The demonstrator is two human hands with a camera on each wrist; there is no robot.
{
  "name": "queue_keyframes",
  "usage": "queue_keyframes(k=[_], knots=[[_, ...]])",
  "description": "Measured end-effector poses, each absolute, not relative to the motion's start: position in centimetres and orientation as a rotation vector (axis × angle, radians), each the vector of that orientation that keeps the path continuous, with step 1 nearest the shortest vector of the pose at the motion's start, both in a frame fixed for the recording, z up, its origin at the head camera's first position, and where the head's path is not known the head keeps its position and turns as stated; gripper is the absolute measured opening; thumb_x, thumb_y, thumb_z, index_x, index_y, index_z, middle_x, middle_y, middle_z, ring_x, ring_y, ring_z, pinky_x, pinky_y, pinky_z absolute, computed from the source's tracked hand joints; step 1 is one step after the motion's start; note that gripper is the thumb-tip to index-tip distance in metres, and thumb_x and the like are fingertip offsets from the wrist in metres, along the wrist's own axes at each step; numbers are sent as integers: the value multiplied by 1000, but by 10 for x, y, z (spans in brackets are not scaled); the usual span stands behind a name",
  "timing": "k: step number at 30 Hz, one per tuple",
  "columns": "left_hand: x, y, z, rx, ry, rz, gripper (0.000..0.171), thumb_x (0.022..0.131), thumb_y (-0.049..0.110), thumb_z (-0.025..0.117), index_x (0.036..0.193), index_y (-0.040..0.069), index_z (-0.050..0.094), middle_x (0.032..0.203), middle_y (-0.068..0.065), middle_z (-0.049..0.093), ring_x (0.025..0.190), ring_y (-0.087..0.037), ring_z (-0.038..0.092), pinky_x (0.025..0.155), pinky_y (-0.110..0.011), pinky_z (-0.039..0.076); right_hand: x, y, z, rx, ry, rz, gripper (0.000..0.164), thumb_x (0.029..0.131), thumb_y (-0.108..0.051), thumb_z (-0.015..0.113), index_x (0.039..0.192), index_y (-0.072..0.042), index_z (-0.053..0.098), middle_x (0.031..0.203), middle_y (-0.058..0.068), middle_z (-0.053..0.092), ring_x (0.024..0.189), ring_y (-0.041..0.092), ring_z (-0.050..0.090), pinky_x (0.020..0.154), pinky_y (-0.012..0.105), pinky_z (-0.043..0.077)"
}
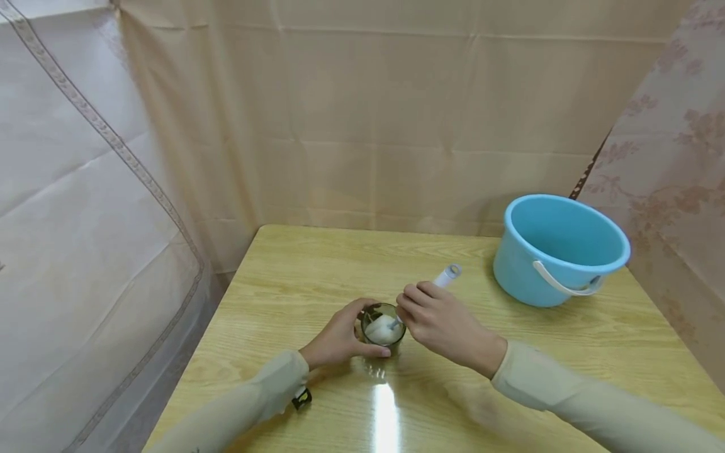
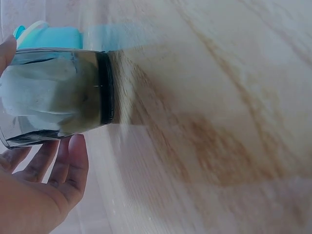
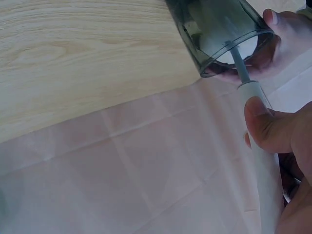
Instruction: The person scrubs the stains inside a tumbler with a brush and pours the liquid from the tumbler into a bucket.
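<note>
The glass (image 2: 92,105) is near the middle of the table (image 1: 317,270), mouth up, its dark base close to the wood; from here I can't tell whether it touches. Inside sits the white head (image 1: 381,331) of a brush (image 3: 267,180), filling much of the glass, its thin grey neck slanting out over the rim. The left hand (image 1: 342,336) grips the glass from the side, thumb on the near side and fingers around the far one. The right hand (image 1: 444,321) holds the brush's white handle, covering its middle, so only the end with its loop pokes out past the knuckles. Both arms wear pale sleeves, and a small dark object (image 1: 302,398) shows at the left cuff. Well apart, toward the far right corner, stands a blue bucket (image 1: 518,274), its white bail (image 1: 557,283) hanging down on the near side; nothing stands between it and the right hand. A beige sheet (image 1: 368,126) hangs behind the table, with a pale cloth (image 1: 85,220) to the left and a flowered one (image 1: 680,157) to the right.
</note>
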State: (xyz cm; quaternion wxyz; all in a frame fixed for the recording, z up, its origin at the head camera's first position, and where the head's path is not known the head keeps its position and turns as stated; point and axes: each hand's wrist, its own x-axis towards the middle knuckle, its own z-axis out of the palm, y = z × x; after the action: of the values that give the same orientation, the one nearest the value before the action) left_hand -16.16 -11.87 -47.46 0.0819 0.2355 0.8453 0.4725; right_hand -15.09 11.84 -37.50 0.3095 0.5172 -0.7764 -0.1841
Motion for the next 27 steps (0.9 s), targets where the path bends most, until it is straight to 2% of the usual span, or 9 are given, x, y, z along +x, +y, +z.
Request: queue_keyframes(k=[8,15,20,27], knots=[[-162,-119,-476,716,2527,1419,87,63,54,83,136,27,43,124,12,53,100,-12,53,75,-31,48,-153,115,-378,1373,-2050,-457,26,92,-5,43,94,-3,69,94,10,58,90,27,47,80,37,39],[-166,-117,-475,722,2543,1384,87,62,56,82,135,28,44,125,15,52,106,-11,53,84,-32,47,-155,113,-367,1334,-2103,-602,5,84,-11,65,85,-7,69,90,8,55,91,26,41,83,38,35],[-166,-117,-473,732,2543,1387,86,62,56,83,134,25,45,127,11,53,107,-13,53,86,-34,46,-156,106,-360,1341,-2104,-680,8,81,-17,72,81,-9,70,88,5,54,90,25,39,85,38,33],[-163,-119,-471,711,2545,1371,92,61,57,83,135,18,45,126,8,54,106,-13,53,86,-35,46,-152,106,-361,1340,-2110,-645,12,79,-13,74,88,-9,68,93,7,55,90,27,40,82,37,33]])
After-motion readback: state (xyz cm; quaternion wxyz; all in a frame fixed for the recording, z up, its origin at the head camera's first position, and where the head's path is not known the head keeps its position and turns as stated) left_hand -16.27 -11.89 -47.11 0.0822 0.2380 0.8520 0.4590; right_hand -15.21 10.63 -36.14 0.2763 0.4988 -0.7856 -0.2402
